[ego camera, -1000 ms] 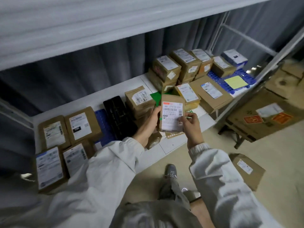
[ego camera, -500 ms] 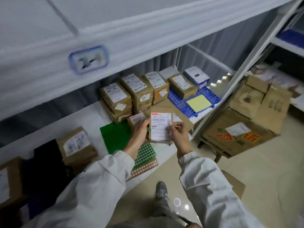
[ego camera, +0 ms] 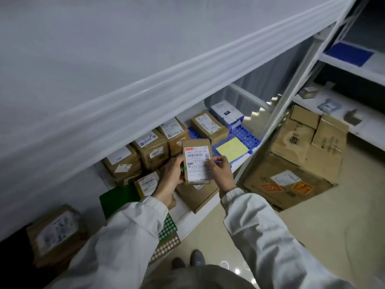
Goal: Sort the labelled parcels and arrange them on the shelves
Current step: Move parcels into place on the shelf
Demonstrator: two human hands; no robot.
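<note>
Left hand (ego camera: 169,177) and right hand (ego camera: 221,171) grip small labelled parcel (ego camera: 196,163), fingers curled round edges.

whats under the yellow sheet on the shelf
A blue perforated tray lies under the yellow sheet; whatever is beneath the tray is hidden.

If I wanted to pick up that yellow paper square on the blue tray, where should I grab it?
The flat yellow paper square lies face up on the blue perforated plastic tray, so there is no side to squeeze. Its near corner looks closest to the shelf front. Probably best to come from above at the open front, lift that corner with a fingertip, then pinch the edge. A wide grip would likely crease it.
</note>
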